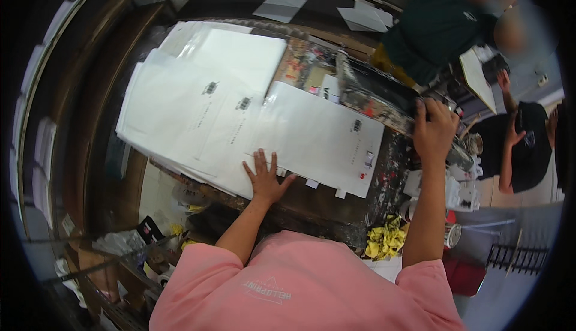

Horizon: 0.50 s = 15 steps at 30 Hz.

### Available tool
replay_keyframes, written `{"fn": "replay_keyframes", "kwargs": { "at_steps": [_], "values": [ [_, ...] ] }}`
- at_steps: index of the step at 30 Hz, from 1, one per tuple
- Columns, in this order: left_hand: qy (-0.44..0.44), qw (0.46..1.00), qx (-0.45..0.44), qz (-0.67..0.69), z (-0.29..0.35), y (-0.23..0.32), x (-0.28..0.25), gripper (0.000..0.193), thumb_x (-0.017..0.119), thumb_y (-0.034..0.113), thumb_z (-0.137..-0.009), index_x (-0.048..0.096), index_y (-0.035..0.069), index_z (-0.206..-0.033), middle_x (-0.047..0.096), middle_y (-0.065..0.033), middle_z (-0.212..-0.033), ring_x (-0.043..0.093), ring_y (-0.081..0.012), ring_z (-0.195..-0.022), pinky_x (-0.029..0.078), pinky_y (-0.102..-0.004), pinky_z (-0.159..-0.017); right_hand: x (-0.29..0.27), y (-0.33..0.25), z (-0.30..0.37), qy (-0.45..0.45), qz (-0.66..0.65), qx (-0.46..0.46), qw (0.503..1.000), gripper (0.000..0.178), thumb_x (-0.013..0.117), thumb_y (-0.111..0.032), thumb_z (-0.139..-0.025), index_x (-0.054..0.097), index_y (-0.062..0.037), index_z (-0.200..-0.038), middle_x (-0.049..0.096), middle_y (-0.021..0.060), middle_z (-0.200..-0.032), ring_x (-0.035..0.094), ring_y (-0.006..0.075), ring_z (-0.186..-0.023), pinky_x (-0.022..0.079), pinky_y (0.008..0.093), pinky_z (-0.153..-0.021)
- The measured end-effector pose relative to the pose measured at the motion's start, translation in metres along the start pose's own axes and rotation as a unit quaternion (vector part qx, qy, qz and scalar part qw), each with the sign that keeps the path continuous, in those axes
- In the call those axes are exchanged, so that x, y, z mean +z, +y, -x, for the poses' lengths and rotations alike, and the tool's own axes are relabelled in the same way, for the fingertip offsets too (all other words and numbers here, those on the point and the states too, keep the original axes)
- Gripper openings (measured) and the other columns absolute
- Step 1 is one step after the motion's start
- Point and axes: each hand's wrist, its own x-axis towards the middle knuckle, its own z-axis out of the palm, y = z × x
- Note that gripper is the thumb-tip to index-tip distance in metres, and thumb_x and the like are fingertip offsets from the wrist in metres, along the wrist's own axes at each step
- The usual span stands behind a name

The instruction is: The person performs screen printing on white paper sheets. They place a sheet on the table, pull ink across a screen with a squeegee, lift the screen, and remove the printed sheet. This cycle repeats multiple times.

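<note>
My left hand (pixel 264 177) lies flat with spread fingers, at the near edge of the white sheets. Under its fingertips the left stack of white sheets (pixel 174 100) meets a single white sheet (pixel 318 130), which bears small dark prints and a red mark. The fingers of my right hand (pixel 435 128) are wrapped round the right end of a dark, ink-stained frame (pixel 375 100), which looks like a printing screen. This frame stands beyond the single sheet; whether it is tilted I cannot tell. Small white tabs (pixel 312 183) stick out at the sheet's near edge.
The worktable (pixel 384 178) is smeared with ink. Crumpled yellow paper (pixel 387 237) sits at its near right corner, with cans and jars (pixel 453 235) beyond. Shelving (pixel 90 85) runs along the left. One person (pixel 444 25) stands across the table; another (pixel 531 145) is farther right.
</note>
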Motion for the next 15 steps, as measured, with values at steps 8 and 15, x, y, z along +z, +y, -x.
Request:
{"fn": "replay_keyframes", "kwargs": {
  "at_steps": [8,15],
  "values": [
    [0.159,0.96,0.109,0.204,-0.048,0.021,-0.056,0.077,0.079,0.046,-0.087,0.055,-0.005,-0.14,0.057,-0.021,-0.145,0.052,-0.0432,-0.135,0.042,-0.0523,-0.112,0.001,0.001,-0.005,-0.004,0.022,-0.005,1.0,0.026,0.063,-0.03,-0.1,0.069,-0.0042,-0.097,0.068,0.0101,-0.093,0.064,0.0301,-0.094,0.04,0.0422,-0.09],
    [0.16,0.908,0.093,0.377,-0.214,0.029,-0.139,0.056,0.071,0.013,-0.086,0.056,-0.001,-0.138,0.057,-0.0236,-0.141,0.064,-0.0405,-0.109,0.053,-0.0439,-0.098,0.0,-0.001,-0.012,-0.016,0.009,-0.003,1.0,0.026,0.063,-0.03,-0.1,0.07,-0.0043,-0.097,0.07,0.0112,-0.096,0.064,0.0293,-0.096,0.039,0.0417,-0.093]
  ]
}}
